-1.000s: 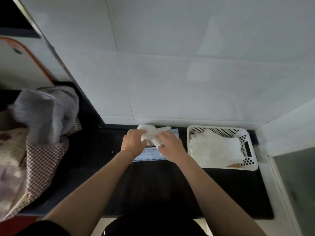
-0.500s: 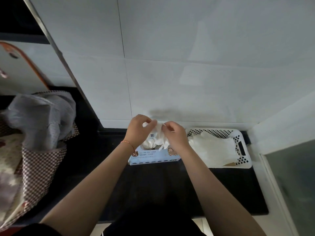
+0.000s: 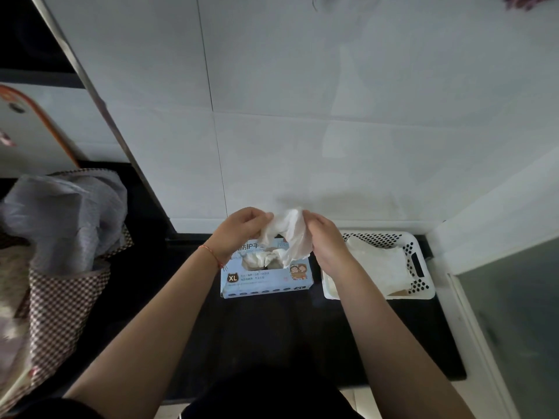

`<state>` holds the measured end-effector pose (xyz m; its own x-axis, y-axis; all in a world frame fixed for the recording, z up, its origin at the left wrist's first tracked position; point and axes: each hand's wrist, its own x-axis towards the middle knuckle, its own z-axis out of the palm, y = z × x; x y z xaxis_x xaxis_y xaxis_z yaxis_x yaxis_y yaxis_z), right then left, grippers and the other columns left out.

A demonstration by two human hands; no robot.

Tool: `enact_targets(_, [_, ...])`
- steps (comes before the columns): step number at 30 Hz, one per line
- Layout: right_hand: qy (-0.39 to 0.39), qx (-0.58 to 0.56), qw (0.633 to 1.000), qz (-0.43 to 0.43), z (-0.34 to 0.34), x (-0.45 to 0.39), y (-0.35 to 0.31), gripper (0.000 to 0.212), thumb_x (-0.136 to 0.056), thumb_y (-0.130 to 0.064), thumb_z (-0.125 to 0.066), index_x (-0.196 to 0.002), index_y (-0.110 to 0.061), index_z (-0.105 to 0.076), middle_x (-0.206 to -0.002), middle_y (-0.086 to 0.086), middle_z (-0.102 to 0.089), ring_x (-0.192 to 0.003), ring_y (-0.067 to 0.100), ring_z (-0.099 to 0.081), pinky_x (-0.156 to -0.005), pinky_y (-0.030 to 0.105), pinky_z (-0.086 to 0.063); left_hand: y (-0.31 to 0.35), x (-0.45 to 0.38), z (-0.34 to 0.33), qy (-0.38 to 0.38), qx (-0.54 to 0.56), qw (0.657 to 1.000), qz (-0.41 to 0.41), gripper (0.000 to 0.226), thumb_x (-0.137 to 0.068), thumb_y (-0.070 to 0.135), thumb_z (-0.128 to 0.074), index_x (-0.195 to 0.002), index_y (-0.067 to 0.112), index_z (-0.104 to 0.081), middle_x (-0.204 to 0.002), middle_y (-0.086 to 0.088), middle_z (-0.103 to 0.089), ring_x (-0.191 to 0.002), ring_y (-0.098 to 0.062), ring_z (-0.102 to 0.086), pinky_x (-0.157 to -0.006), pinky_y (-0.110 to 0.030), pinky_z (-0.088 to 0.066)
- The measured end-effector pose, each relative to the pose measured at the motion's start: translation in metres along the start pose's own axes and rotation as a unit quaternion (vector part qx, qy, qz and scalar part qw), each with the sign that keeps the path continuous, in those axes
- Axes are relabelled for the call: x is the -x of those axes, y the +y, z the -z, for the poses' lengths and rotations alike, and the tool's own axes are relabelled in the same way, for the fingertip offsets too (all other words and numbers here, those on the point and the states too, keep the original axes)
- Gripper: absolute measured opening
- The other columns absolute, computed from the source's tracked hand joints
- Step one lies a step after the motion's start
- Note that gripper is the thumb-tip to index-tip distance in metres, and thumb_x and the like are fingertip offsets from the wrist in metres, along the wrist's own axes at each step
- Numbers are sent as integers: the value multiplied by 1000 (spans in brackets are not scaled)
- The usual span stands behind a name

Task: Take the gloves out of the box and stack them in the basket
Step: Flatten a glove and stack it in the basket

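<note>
Above box (image 3: pixel 266 278), both hands pinch white glove (image 3: pixel 290 234).

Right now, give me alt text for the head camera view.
Both hands, left hand and right hand, hold a white glove above a blue glove box on a black counter; a white basket of gloves sits right.
</note>
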<state>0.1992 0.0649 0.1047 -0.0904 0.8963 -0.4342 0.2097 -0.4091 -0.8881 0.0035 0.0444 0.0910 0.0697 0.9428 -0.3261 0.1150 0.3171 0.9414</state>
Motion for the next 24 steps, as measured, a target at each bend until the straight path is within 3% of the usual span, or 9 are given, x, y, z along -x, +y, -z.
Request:
enact_targets(4, [24,-39,999,-26,3,-8,5,45,-81,-57,-54,-95,-18,-71,-99,4,-71,-102,26,-67,-101,53,-48,-2,4,-2,-86,-20,996,24,47,-76,35,-80,-118,21,-64,-106,-5,-73,-98,-23,-70,-89,-32,-55])
enact_targets(7, [81,-14,996,-42,5,2,-6,35,-93,-40,-50,-79,-9,-58,-78,5,-55,-78,26,-59,-76,38,-49,-1,7,-2,-30,-7,999,23,14,-89,20,-71,-98,9,-71,-85,-4,-71,-78,-18,-66,-73,-25,-54])
enact_targets(9, [107,54,992,-36,8,0,-5,27,-97,-27,-46,-75,-11,-45,-70,2,-40,-64,19,-42,-60,32,-32,3,9,0,2,8,1000,26,22,-94,22,-65,-78,6,-66,-67,-3,-63,-62,-15,-57,-62,-21,-51])
enact_targets(11, [120,87,989,-19,10,1,-4,12,-94,-23,-50,-88,-13,-49,-74,-3,-46,-65,14,-45,-59,29,-33,9,12,-1,33,19,998,41,31,-96,22,-62,-68,7,-61,-58,-1,-59,-52,-14,-52,-54,-19,-49])
enact_targets(13, [126,98,987,8,7,8,-7,15,-92,-21,-53,-106,-15,-54,-89,-7,-56,-77,9,-53,-64,27,-41,13,11,-4,72,33,994,69,29,-96,22,-62,-72,5,-67,-59,-3,-63,-50,-15,-56,-50,-20,-51])
enact_targets(16, [64,113,989,77,-1,20,-13,17,-93,-28,-58,-102,-15,-63,-91,-2,-68,-84,14,-65,-69,25,-44,18,10,-13,83,74,987,113,32,-98,23,-58,-75,4,-71,-65,-8,-70,-52,-19,-63,-54,-26,-57])
enact_targets(19, [-26,176,979,99,-7,29,-15,34,-86,-48,-68,-104,-19,-62,-94,-6,-67,-84,8,-64,-68,22,-45,23,12,-24,45,81,987,130,36,-101,27,-49,-86,2,-70,-75,-12,-74,-62,-23,-71,-65,-32,-59])
enact_targets(21, [-23,223,968,110,-9,29,-13,37,-81,-46,-74,-104,-21,-59,-92,-8,-64,-80,6,-60,-63,20,-42,27,14,-29,10,86,988,126,42,-103,32,-43,-97,2,-71,-82,-14,-75,-73,-28,-74,-68,-32,-58])
enact_targets(24, [16,232,965,121,-5,27,-13,18,-87,-31,-69,-99,-21,-60,-86,-9,-62,-74,7,-58,-61,22,-42,31,15,-29,-37,90,987,125,51,-103,38,-35,-103,1,-71,-94,-17,-75,-80,-32,-73,-69,-33,-56])
